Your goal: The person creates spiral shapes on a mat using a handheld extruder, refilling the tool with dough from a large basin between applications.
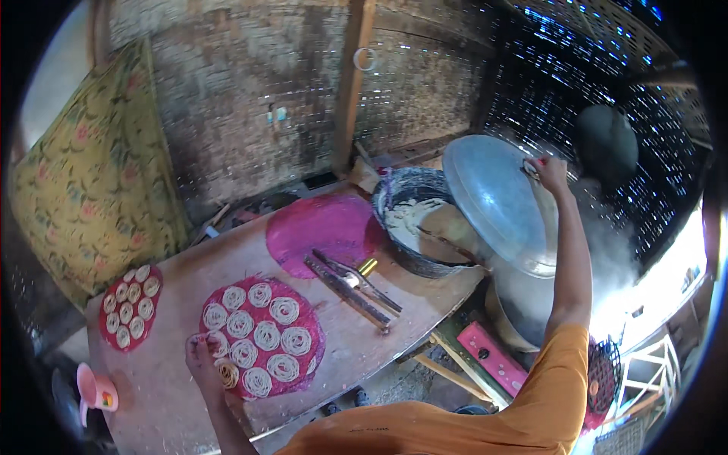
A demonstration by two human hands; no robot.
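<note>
My right hand [547, 171] is closed on the handle of a large round metal lid [493, 199]. The lid is tilted on edge above a steaming pot [509, 318], partly hidden behind my right arm. At the left edge of a pink round mat [315, 364] is my left hand [202, 362], fingers curled; what they hold, if anything, is hidden. Several pale coils of noodle-like strands [267, 335] lie in rows on that mat. One coil [227, 373] beside my left hand looks browner than the others.
A dark basin [425, 262] holding pale dough-like stuff stands at the table's far right, beside a bare pink mat [322, 231]. A wooden press-like tool [349, 292] lies mid-table. Farther left are a smaller mat of coils [130, 307] and a pink mug [97, 389]. Steam rises at right.
</note>
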